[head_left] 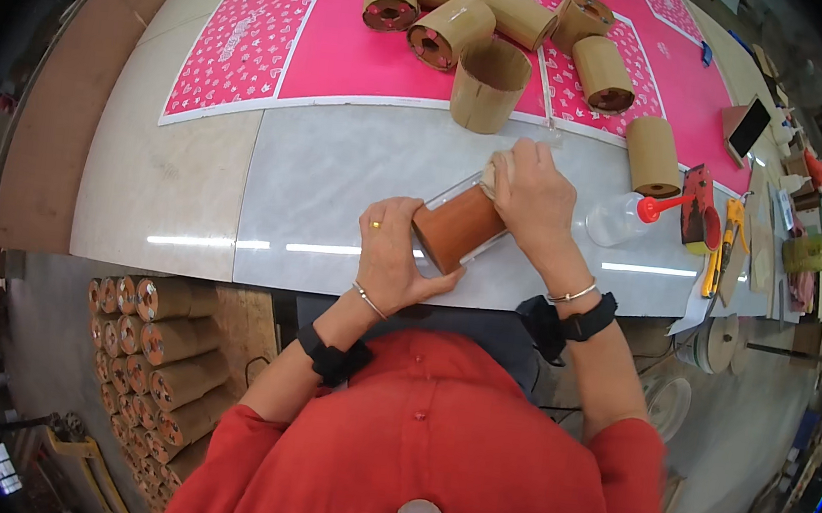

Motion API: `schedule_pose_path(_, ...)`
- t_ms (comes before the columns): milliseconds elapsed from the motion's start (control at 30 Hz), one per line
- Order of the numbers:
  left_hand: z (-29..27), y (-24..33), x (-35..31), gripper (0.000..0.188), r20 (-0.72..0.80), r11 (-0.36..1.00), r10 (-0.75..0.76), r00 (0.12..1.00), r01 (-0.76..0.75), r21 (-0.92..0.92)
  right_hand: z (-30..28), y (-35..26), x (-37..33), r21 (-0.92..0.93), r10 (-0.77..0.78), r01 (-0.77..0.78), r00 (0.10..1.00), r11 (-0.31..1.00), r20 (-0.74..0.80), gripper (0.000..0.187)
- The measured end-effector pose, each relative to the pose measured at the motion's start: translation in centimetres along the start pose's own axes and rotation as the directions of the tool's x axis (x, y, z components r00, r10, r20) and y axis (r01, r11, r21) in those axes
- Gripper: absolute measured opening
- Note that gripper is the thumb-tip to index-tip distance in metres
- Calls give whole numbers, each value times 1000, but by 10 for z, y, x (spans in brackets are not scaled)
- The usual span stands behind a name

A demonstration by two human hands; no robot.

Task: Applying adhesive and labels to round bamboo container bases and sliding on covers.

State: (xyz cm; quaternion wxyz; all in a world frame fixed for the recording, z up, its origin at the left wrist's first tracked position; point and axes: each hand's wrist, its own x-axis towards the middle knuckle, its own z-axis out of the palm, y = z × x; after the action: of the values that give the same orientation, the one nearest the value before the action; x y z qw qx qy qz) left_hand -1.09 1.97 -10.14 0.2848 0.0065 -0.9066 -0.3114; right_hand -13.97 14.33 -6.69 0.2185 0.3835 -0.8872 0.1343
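An orange-brown piece with clear, glassy-looking edges (pixel 461 227) lies tilted on the grey table in front of me; its exact kind I cannot make out. My left hand (pixel 400 250) grips its lower left end, thumb on the near side and fingers on the far side. A gold ring is on one finger. My right hand (pixel 534 199) is closed round a crumpled pale cloth (pixel 489 177), pressed against the upper right end of the piece. Just beyond stands an open brown cardboard tube (pixel 489 89).
Several brown paper-wrapped rolls (pixel 452 30) lie on pink printed sheets (pixel 354 40) at the back. To the right are a clear bottle with a red nozzle (pixel 618 218), a red tape dispenser (pixel 699 202), yellow cutters (pixel 731 235) and a phone (pixel 747 129). Stacked rolls (pixel 172 342) fill the lower left.
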Motion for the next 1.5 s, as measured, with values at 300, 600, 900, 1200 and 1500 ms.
schedule_pose_path(300,5,1,-5,80,6,993,86,996,-87,81,-5,-6,-1,23,-22,22,1000,999,-11,17)
schedule_pose_path(600,6,1,-10,91,22,989,99,995,-101,107,-19,-19,-15,163,-138,148,988,975,-69,14)
schedule_pose_path(900,7,4,-5,77,60,982,-93,994,101,-157,-30,-44,-24,151,-102,109,993,983,-55,14)
schedule_pose_path(1200,8,3,1,78,11,999,42,999,-42,-28,-10,-14,-15,70,-133,136,990,988,-49,13)
schedule_pose_path(1500,5,3,-9,85,9,999,3,1000,-3,-35,-15,12,-4,79,66,-60,995,995,-78,22)
